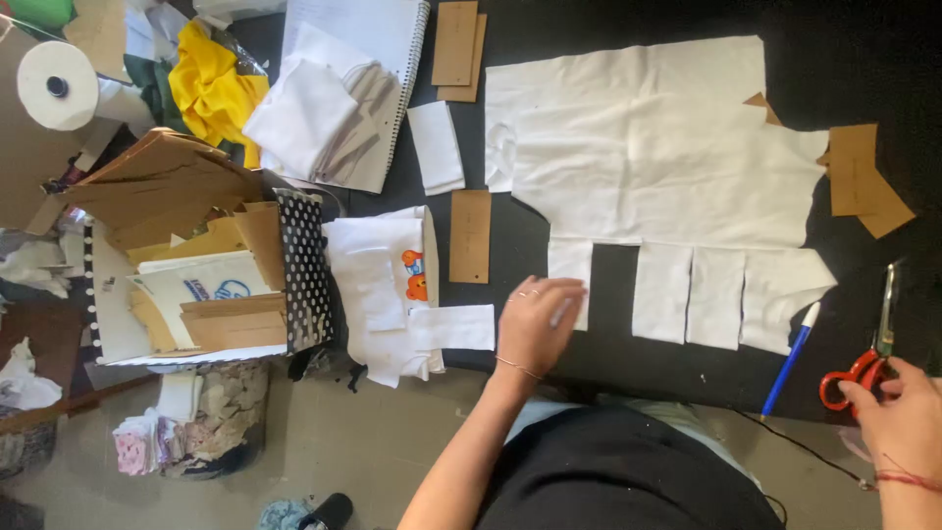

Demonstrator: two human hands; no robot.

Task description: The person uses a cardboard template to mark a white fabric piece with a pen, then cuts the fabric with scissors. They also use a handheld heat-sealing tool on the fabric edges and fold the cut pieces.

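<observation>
A small white fabric piece point(571, 280) lies on the black table point(549, 147), near its front edge, at the left end of a row of three similar cut pieces point(714, 294). Just beyond the row lies the large white fabric sheet point(648, 137).

Risks, as judged: the piece is light and loose, so a sideways drag of the hand could skew or fold it, or push it under the big sheet. The red-handled scissors point(871, 358) sit at the table's near right corner, blades pointing away; a careless lift could snag the nearest cut piece or knock the blue pen point(791, 359) off the edge.

Left hand point(538, 322): fingers loosely curled, pressing down on the piece's near end; whether they pinch it or only rest on it cannot be told. Right hand point(905, 417): fingers touching the scissor handles, not seen through the loops, not clenched.

Further out: cardboard pattern pieces point(469, 236) lie beside the fabric, a spiral notebook point(378, 59) at the far left, and a cluttered box of cardboard point(196, 265) at the left.
</observation>
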